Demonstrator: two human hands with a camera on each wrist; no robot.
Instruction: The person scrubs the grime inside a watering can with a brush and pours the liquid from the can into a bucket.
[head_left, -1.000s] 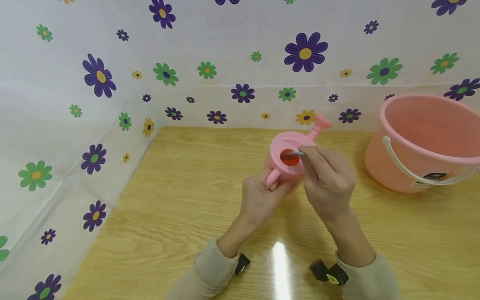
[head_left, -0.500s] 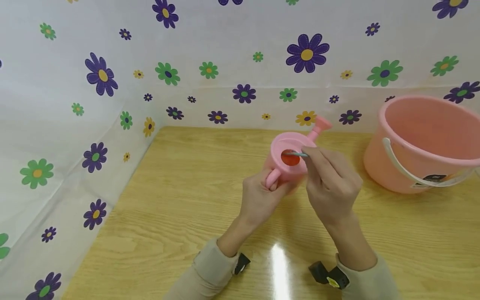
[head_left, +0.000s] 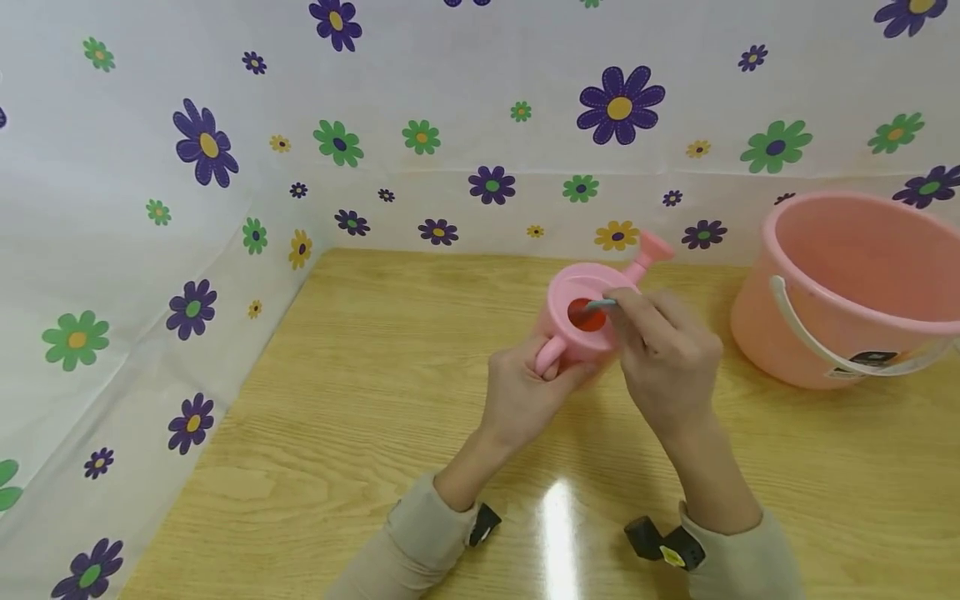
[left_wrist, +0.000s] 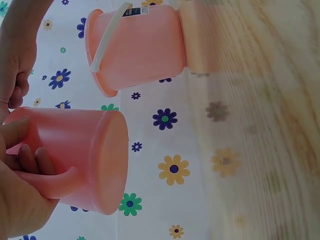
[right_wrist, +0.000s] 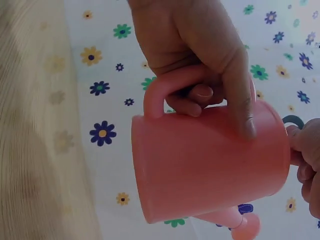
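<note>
A pink watering can [head_left: 553,321] with a sprinkler spout is held above the wooden table. My left hand [head_left: 521,400] grips it by its handle, thumb against the side, as the left wrist view also shows. Between the thumb and fingers of my right hand [head_left: 667,367] is pinched a thin grey-blue stick-like thing [head_left: 602,303]. Its far end dips into the can's round top opening, where the inside looks orange-red. What that end is like is hidden. A dark, curved bit of it [right_wrist: 294,120] shows beside the fingers in the right wrist view.
On the right of the table [head_left: 360,400] stands a large pink bucket [head_left: 780,325] with a white handle. White cloth [head_left: 450,83] printed with flowers hangs behind and along the left side.
The thin thing has shifted its angle inside the opening, and my right hand has moved slightly to the right. My left hand keeps its grip on the watering can.
</note>
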